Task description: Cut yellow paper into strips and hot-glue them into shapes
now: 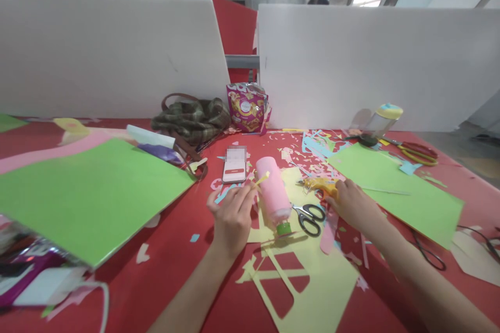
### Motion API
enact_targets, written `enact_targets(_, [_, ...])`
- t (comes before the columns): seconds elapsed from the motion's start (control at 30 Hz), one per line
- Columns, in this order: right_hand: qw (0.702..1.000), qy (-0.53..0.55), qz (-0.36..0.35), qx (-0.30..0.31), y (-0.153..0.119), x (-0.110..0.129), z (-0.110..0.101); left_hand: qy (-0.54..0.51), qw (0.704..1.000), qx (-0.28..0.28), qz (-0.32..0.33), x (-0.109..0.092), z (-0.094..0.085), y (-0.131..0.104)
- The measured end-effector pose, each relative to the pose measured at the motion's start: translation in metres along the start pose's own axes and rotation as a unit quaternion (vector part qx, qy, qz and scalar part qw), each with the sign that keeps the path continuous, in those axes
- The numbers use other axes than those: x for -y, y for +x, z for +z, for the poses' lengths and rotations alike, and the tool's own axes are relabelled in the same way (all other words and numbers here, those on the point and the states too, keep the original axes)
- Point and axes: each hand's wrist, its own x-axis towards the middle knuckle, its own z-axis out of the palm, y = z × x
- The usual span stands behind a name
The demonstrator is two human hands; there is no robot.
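My left hand [233,213] pinches a small yellow paper strip [262,179], whose tip lies over a pink bottle [272,184] with a green cap. The bottle rests on its side on cut yellow paper [328,281]. To its right, my right hand [351,200] is wrapped round a yellow glue gun [320,184], whose nozzle points left toward the bottle. Black-handled scissors [310,217] lie between the bottle and my right hand. A phone [234,165] with a lit screen lies beyond my left hand.
Green sheets lie at left [89,192] and right [402,192]. Paper scraps cover the red table [172,281]. A plaid bag [195,117], a purple snack bag [247,108] and a clear jar [380,122] stand near the white partitions. Red-handled scissors [417,152] are at right.
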Motion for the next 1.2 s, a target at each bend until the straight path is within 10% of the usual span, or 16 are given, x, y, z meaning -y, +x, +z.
enact_targets(0.5, [0.944,0.292,0.15,0.024,0.013,-0.02,0.014,-0.061,0.998,-0.013,0.022,-0.001,0.001,-0.002])
enact_targets(0.73, [0.834,0.52,0.176,0.055,0.005,-0.009,0.0,-0.057,0.998,-0.009,0.025,-0.002,0.0,0.0])
enact_targets(0.93, [0.642,0.728,0.206,0.122,-0.003,0.008,-0.007,-0.056,0.998,0.013,0.025,-0.004,0.0,0.001])
enact_targets(1.2, [0.58,0.784,0.135,0.179,-0.009,0.019,0.0,-0.061,0.997,0.053,0.019,-0.005,0.005,-0.001])
